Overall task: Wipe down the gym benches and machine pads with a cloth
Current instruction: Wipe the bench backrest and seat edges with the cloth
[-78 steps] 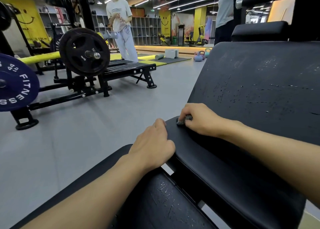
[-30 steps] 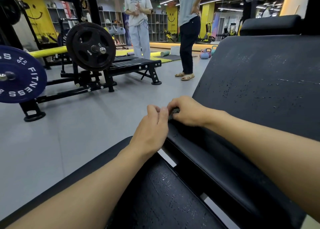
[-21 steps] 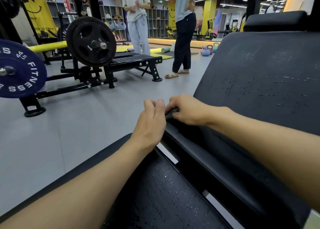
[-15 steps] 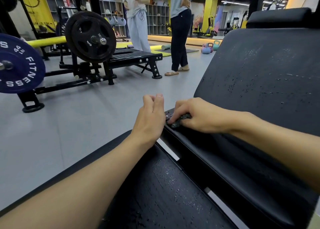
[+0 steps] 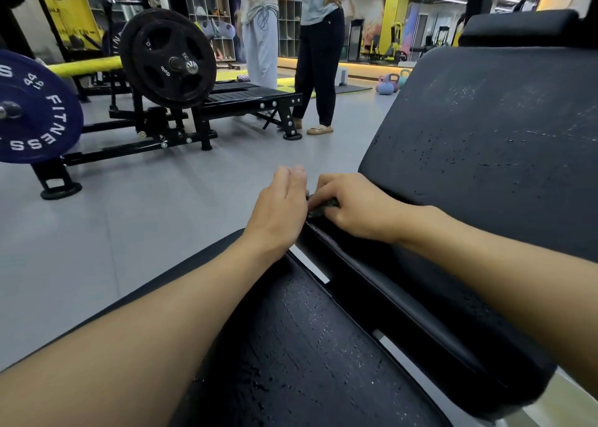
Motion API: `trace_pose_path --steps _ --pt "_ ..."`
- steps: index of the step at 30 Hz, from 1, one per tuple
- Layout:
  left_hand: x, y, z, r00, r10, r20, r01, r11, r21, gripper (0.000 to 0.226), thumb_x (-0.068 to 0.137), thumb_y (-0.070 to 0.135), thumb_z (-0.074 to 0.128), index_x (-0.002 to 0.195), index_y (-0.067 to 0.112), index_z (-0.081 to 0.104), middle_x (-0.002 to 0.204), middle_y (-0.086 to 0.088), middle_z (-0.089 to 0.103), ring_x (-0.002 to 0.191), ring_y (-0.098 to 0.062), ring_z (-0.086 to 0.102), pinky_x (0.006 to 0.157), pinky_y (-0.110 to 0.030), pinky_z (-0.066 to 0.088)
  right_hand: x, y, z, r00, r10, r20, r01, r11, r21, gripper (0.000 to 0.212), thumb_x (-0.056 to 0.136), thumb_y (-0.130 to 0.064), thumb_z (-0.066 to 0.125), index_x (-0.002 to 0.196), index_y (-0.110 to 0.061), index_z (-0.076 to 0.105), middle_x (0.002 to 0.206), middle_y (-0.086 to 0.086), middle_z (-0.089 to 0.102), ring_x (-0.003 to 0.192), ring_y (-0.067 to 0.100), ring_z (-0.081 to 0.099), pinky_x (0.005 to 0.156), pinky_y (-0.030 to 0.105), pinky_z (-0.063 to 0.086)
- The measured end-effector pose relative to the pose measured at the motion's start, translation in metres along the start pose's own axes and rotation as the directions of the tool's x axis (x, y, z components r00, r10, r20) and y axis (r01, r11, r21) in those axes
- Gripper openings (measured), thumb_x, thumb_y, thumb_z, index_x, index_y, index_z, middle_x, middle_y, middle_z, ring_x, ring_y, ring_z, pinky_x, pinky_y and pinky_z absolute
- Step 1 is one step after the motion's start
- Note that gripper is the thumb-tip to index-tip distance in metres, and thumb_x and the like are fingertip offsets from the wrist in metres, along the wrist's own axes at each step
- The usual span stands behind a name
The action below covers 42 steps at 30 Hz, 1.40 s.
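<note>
A small, dark, crumpled cloth (image 5: 323, 207) lies on the lower corner of the scuffed black back pad (image 5: 485, 151), the right hand (image 5: 352, 206) curling its grip over it. The left hand (image 5: 278, 209), grip straight-fingered, holds nothing alongside.

The right hand (image 5: 356, 207) hides most of the cloth (image 5: 328, 203) (dark scrap shows).

Just bare arms here, tbh: left hand (image 5: 278, 206) and right hand (image 5: 352, 206) uncovered, left forearm (image 5: 155, 323) and right forearm (image 5: 504, 274) uncovered too, right down to the near edge of view. Whatever top they're wearing is out of sight.
</note>
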<state>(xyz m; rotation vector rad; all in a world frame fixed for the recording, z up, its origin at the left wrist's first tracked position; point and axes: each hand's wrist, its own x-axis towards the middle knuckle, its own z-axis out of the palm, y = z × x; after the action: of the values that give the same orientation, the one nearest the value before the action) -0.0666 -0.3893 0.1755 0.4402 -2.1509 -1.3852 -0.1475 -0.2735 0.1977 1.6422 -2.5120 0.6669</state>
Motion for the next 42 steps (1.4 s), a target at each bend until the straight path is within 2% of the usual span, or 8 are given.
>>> trace_pose_path --steps 5,9,16,21,26,32,37,42 --pt "0.004 -0.005 -0.001 0.999 0.036 0.026 -0.04 0.984 0.172 0.016 0.091 0.012 0.046 0.093 0.016 0.062 0.082 0.0 0.066 0.073 -0.011 0.056 0.069 -0.03 0.045 -0.043 0.0 -0.016 0.993 -0.045 0.11 0.034 0.995 0.094 0.039 0.082 0.005 0.056 0.098 -0.023 0.078 0.092 -0.007 0.061 0.086 0.011 0.058 0.082 0.021 0.044" --pt "0.004 -0.007 -0.001 0.998 0.034 0.058 -0.047 0.971 0.236 0.025 0.083 0.003 0.044 0.09 0.022 0.06 0.076 0.0 0.065 0.064 -0.015 0.052 0.059 -0.029 0.039 -0.017 0.011 -0.006 1.0 0.016 -0.018 -0.015 0.999 0.034 0.039 0.084 0.005 0.054 0.102 -0.02 0.078 0.094 -0.001 0.064 0.087 0.018 0.061 0.086 0.035 0.048" --pt "0.007 -0.013 0.002 0.994 0.035 0.103 -0.059 0.968 0.245 0.023 0.072 0.018 0.043 0.085 0.027 0.059 0.079 0.0 0.067 0.061 -0.018 0.053 0.06 -0.029 0.041 -0.052 0.008 -0.017 0.998 -0.039 0.046 0.037 0.998 0.054 0.037 0.084 0.005 0.058 0.102 -0.021 0.078 0.093 -0.005 0.062 0.083 0.009 0.058 0.079 0.019 0.045" --pt "0.006 -0.014 0.002 0.994 0.06 0.092 -0.084 0.952 0.293 0.02 0.081 0.011 0.049 0.082 0.026 0.061 0.067 0.003 0.061 0.059 -0.016 0.05 0.058 -0.028 0.039 -0.011 0.02 -0.009 0.995 0.093 -0.023 -0.094 0.995 -0.03 0.038 0.087 0.004 0.053 0.106 -0.018 0.077 0.094 -0.002 0.061 0.091 0.019 0.058 0.089 0.036 0.047" --pt "0.009 -0.017 0.003 0.989 0.092 0.112 -0.125 0.932 0.34 0.016 0.083 0.016 0.052 0.081 0.028 0.062 0.074 0.01 0.059 0.074 -0.019 0.058 0.072 -0.032 0.048 -0.057 0.018 -0.024 0.998 0.014 0.06 -0.018 0.998 0.061 0.036 0.085 0.004 0.059 0.101 -0.023 0.078 0.092 -0.006 0.062 0.084 0.011 0.061 0.081 0.022 0.047" --pt "0.008 -0.014 0.002 0.987 0.114 0.117 -0.149 0.92 0.362 0.015 0.083 0.017 0.054 0.079 0.029 0.061 0.077 0.011 0.057 0.076 -0.016 0.056 0.074 -0.032 0.047 -0.015 0.04 -0.014 0.991 0.125 -0.053 -0.13 0.988 -0.086 0.035 0.089 0.0 0.055 0.107 -0.021 0.076 0.09 -0.005 0.056 0.088 0.018 0.057 0.087 0.038 0.049" --pt "0.008 -0.013 0.003 0.984 0.096 0.151 -0.147 0.916 0.374 0.017 0.073 0.035 0.047 0.081 0.029 0.061 0.087 0.01 0.059 0.086 -0.016 0.059 0.084 -0.037 0.051 -0.058 0.032 -0.029 0.998 0.051 0.034 -0.052 0.998 0.03 0.033 0.087 0.002 0.06 0.102 -0.021 0.078 0.093 -0.005 0.062 0.084 0.009 0.061 0.08 0.018 0.046" --pt "0.007 -0.012 0.004 0.981 0.104 0.163 -0.161 0.906 0.392 0.013 0.074 0.034 0.049 0.08 0.029 0.059 0.095 0.008 0.059 0.09 -0.016 0.059 0.09 -0.04 0.05 -0.015 0.048 -0.02 0.984 0.17 -0.048 -0.174 0.979 -0.104 0.036 0.09 -0.002 0.053 0.109 -0.022 0.076 0.087 -0.012 0.052 0.092 0.018 0.058 0.085 0.031 0.047"
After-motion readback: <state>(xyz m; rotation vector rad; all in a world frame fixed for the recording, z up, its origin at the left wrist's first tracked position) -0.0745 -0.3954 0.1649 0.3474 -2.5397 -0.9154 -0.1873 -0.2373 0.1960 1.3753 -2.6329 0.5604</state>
